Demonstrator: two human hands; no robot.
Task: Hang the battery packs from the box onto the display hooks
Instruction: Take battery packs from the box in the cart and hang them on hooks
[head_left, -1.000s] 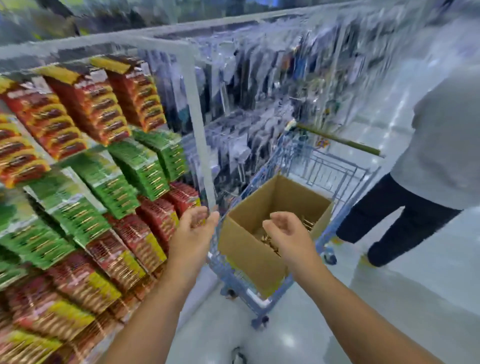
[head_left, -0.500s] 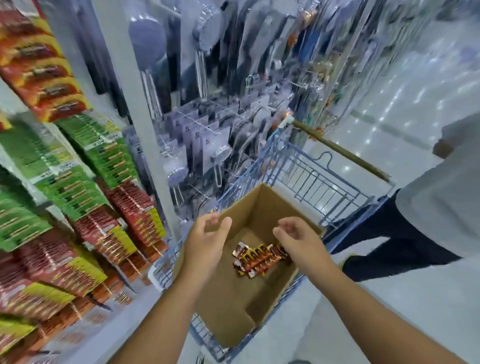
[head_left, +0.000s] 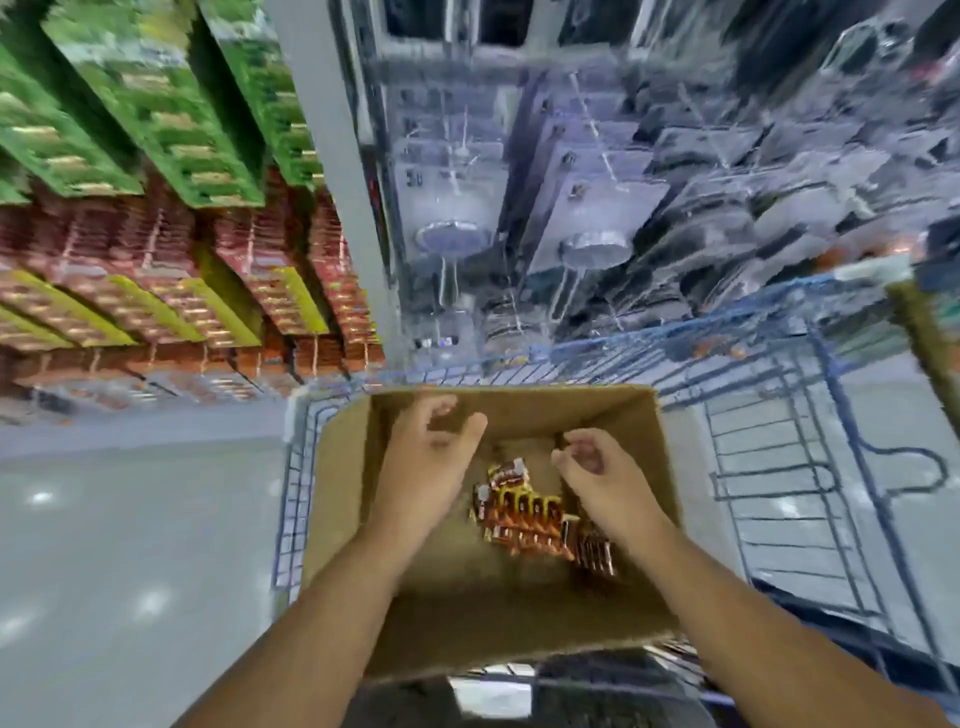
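An open cardboard box (head_left: 343, 499) sits in a blue wire cart. Several red and gold battery packs (head_left: 524, 512) lie in a loose heap on its floor. My left hand (head_left: 431, 462) hovers inside the box, left of the heap, fingers loosely curled and holding nothing. My right hand (head_left: 597, 473) hovers just right of the heap, fingers also loosely curled and empty. Red and yellow battery packs (head_left: 249, 280) hang on display hooks at the left, under green packs (head_left: 156, 104).
The blue wire cart (head_left: 779, 467) surrounds the box, its wooden handle (head_left: 930, 353) at the right edge. A grey upright post (head_left: 337, 171) divides the battery display from hanging shower heads (head_left: 592, 249). Pale shop floor (head_left: 130, 571) lies to the left.
My view has swung down over the box. Both hands have dropped from above the cart into the box, close to the heap of packs. The person at the right has left the view.
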